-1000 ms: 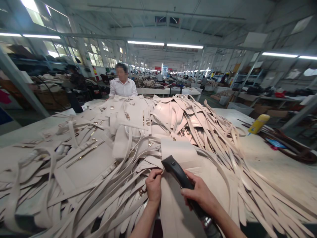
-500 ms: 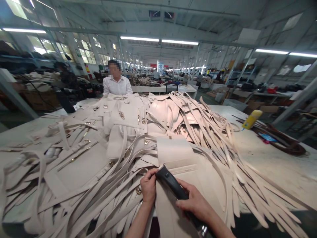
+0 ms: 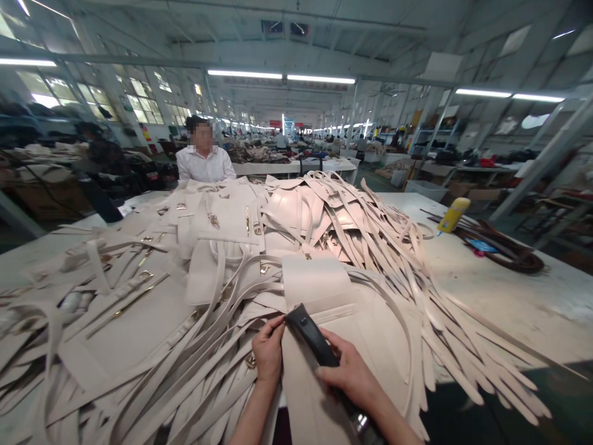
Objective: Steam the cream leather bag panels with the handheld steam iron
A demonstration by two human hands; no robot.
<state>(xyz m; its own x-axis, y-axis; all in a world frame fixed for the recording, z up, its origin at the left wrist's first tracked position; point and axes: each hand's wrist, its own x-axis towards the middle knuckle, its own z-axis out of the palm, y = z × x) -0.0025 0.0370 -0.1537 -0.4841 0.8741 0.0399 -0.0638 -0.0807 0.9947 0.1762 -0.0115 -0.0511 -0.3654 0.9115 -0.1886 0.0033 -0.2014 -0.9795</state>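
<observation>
My right hand [image 3: 351, 372] is wrapped round a black hand tool [image 3: 309, 334], long and slightly curved, with a shiny metal fitting at its tail end. The tool's tip lies over the left edge of a beige leather-like bag panel [image 3: 303, 395]. At that edge, just left of the tip, my left hand [image 3: 267, 353] has its thumb and fingers pinched together on the panel. Above the tip lies a smooth beige flap [image 3: 317, 278]. Loose beige straps [image 3: 204, 358] run alongside my left forearm, some with gold buckles.
Heaped beige bag parts [image 3: 222, 213] cover much of the table [image 3: 477, 296]. At the right lie a yellow bottle [image 3: 454, 214] and coiled dark brown strips [image 3: 514, 253]. Straps overhang the front edge. Behind the heap is a person in a white shirt [image 3: 206, 165].
The whole scene has shifted a little to the left as my head turned. My hands and the tool keep nearly the same place on the panel, with the tool's tip still at its edge.
</observation>
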